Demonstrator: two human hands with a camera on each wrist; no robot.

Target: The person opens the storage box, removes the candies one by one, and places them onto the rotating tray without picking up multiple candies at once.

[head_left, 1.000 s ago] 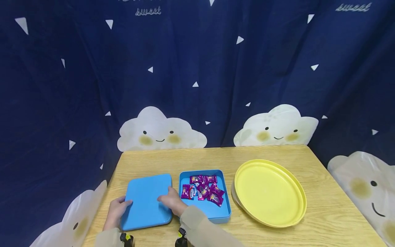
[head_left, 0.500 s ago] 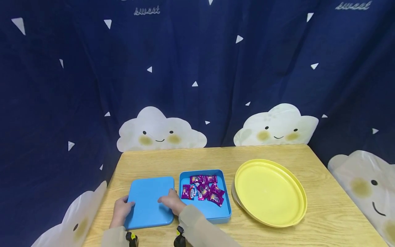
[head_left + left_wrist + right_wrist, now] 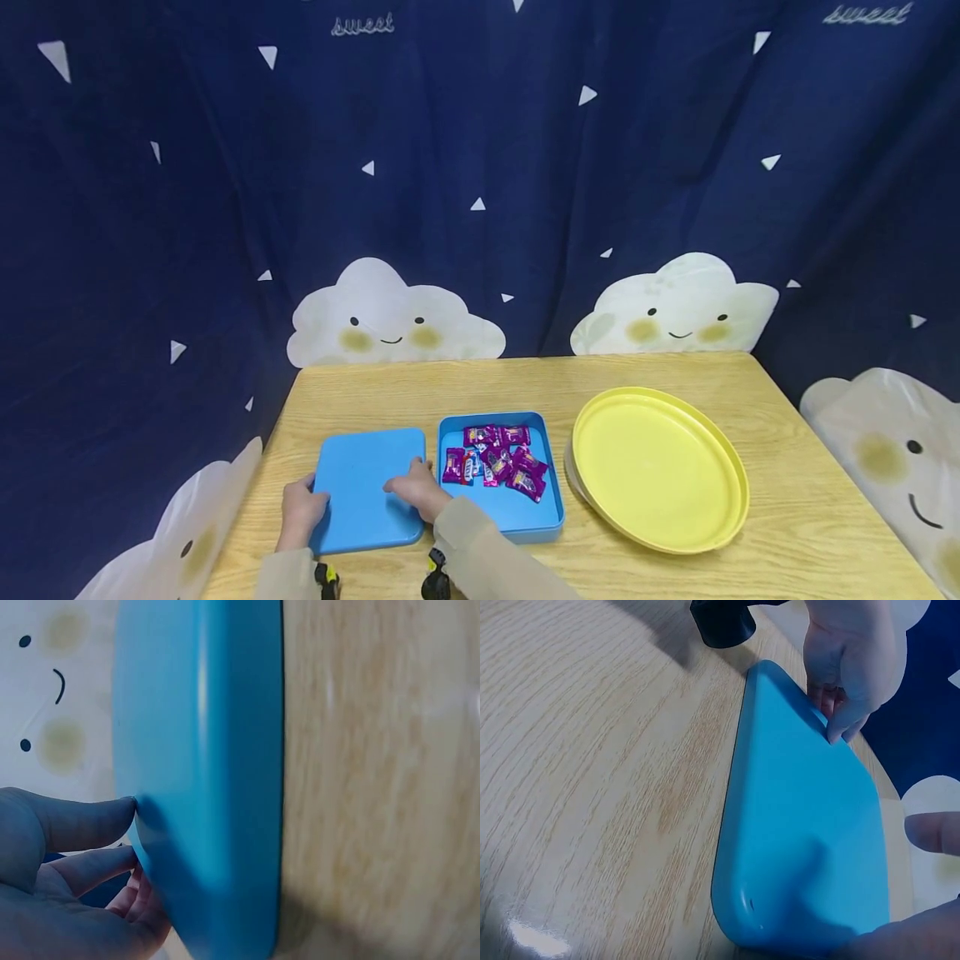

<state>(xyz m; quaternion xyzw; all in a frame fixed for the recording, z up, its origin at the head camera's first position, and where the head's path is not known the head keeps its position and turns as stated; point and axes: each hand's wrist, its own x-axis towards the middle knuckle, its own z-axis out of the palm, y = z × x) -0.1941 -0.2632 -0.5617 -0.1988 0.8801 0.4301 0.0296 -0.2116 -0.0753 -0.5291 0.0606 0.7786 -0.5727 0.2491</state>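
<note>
A flat, square blue lid (image 3: 367,492) with rounded corners lies top side up on the wooden table, left of an open blue box (image 3: 525,521). Inside the box are several wrapped candies (image 3: 495,460), mostly purple. My left hand (image 3: 300,510) grips the lid's left edge, thumb on the rim and the other fingers (image 3: 97,868) at its side. From the right, my right hand (image 3: 420,490) holds the opposite edge, its thumb reaching over the top. Part of its other fingers shows in the right wrist view along the lid's edge (image 3: 810,949).
Right of the box stands a large round yellow tray (image 3: 660,471), raised at its rim. Behind the wooden table (image 3: 795,492) hangs a dark blue curtain (image 3: 465,125) with white clouds. Black wrist cameras (image 3: 435,575) sit low between the forearms.
The lid has shifted slightly to the right and straightened, with the left hand moving along with it. The right hand stays nearly in place. Box, candies and yellow tray have not moved.
</note>
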